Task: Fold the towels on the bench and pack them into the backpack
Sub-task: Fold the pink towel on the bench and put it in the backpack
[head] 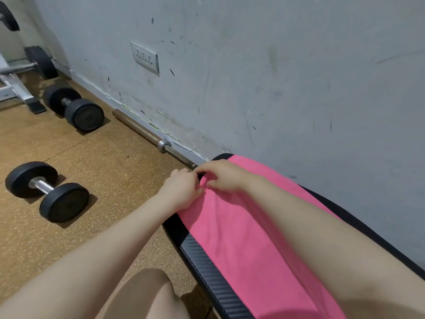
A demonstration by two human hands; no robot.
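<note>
A pink towel (248,238) lies spread along a black padded bench (202,259) that runs from bottom right toward the wall. At the towel's far left corner, my left hand (181,189) pinches the edge with closed fingers. My right hand (220,176) sits right beside it and grips the same corner of the towel. Both forearms stretch out over the bench. The backpack is not in view.
Two black dumbbells (48,192) (74,107) rest on the brown floor at left. A steel barbell (151,137) lies along the base of the grey wall, ending by the bench's far end. A weight rack with a plate (41,62) stands at far left.
</note>
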